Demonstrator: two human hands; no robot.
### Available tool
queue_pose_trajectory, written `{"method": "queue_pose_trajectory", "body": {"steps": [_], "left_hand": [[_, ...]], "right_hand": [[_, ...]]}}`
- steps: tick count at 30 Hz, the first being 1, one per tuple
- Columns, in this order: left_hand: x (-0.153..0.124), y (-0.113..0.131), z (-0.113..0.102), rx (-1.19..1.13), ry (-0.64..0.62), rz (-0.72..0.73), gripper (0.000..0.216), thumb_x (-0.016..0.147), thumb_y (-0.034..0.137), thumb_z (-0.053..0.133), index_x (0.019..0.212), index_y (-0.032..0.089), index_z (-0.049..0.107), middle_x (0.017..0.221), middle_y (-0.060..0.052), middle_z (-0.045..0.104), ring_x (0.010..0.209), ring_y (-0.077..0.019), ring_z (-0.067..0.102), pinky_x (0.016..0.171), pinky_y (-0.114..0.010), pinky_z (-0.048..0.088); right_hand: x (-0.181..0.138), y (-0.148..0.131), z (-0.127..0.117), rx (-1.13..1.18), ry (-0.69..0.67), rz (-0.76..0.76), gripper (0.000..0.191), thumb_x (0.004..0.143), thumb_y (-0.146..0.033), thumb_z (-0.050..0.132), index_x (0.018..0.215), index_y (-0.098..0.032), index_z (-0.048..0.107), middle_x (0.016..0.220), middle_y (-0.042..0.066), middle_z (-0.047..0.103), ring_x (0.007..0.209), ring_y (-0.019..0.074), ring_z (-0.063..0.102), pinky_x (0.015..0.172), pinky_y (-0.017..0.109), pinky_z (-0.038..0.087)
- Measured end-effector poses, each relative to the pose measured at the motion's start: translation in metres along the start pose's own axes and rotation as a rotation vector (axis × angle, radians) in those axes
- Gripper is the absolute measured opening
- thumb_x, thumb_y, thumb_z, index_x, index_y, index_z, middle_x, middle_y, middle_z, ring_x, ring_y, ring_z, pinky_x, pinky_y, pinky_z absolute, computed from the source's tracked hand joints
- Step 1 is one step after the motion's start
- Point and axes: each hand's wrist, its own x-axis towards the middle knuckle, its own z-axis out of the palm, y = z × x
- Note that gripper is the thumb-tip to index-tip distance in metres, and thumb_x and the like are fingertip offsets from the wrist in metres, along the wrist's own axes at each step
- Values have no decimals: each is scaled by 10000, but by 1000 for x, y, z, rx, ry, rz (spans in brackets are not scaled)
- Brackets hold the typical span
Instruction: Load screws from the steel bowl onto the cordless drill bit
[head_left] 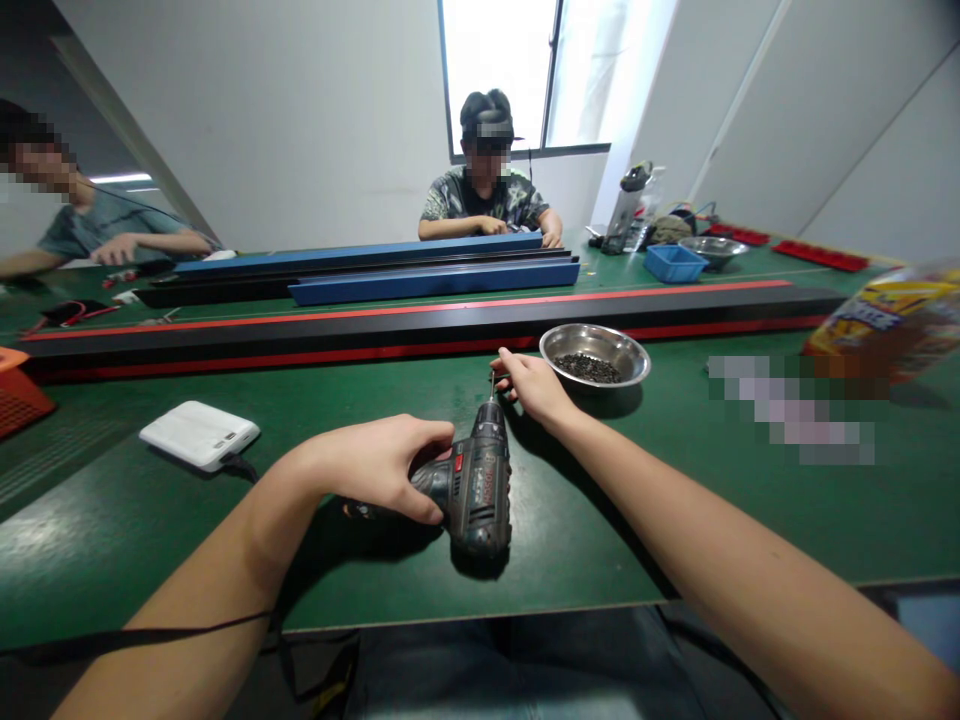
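My left hand (pixel 382 463) is wrapped round the grip of a black cordless drill (pixel 480 490), which lies on its side over the green table and points away from me. A thin metal bit (pixel 492 386) sticks out of its chuck. Beside the bit's tip is my right hand (pixel 532 385), its fingers pinched together on small dark screws, partly hidden by the fingers. Just beyond this hand stands a shallow steel bowl (pixel 637 367) with many small dark screws (pixel 589 368) in it.
A long black bar with red edges (pixel 420 325) crosses the green table (pixel 600 500). Blue channels (pixel 435 284) lie behind it, where a person (pixel 487 190) sits. A white power bank (pixel 199 435) with a cable is at left, an orange basket (pixel 22 395) beyond, a snack bag (pixel 892 325) at right.
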Motion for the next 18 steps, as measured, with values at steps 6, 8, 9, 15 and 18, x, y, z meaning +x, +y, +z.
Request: {"method": "queue_pose_trajectory", "body": {"steps": [6, 8, 9, 15, 18], "left_hand": [[1, 1, 0, 6, 6, -1, 480, 698, 487, 829, 1048, 222, 635, 954, 16, 693, 814, -189, 621, 687, -277, 428], [1, 1, 0, 2, 5, 0, 485, 698, 483, 826, 1062, 223, 637, 962, 14, 696, 813, -189, 622, 690, -278, 430], [1, 1, 0, 1, 5, 1, 487, 699, 479, 824, 1068, 223, 638, 968, 13, 698, 815, -189, 623, 693, -277, 431], [1, 1, 1, 20, 5, -12, 490, 709, 489, 825, 1075, 226, 632, 977, 10, 698, 827, -193, 623, 697, -277, 429], [1, 1, 1, 25, 6, -12, 500, 711, 494, 823, 1088, 228, 633, 982, 8, 696, 824, -191, 620, 693, -276, 427]], "right_hand": [[-1, -1, 0, 27, -3, 3, 438, 1042, -496, 493, 971, -140, 738, 1012, 115, 762, 753, 182, 667, 687, 289, 499], [-1, -1, 0, 22, -3, 2, 450, 1041, -502, 491, 980, -137, 749, 1004, 114, 763, 751, 184, 669, 695, 292, 504], [0, -1, 0, 16, -4, 4, 456, 1041, -501, 490, 988, -134, 755, 1002, 114, 764, 750, 186, 670, 700, 295, 506], [-1, -3, 0, -3, -7, 7, 458, 1047, -477, 485, 988, -123, 769, 998, 120, 768, 761, 193, 674, 725, 305, 511], [-2, -5, 0, -4, -9, 2, 442, 1047, -463, 493, 985, -118, 763, 978, 117, 764, 753, 188, 666, 723, 300, 507]]}}
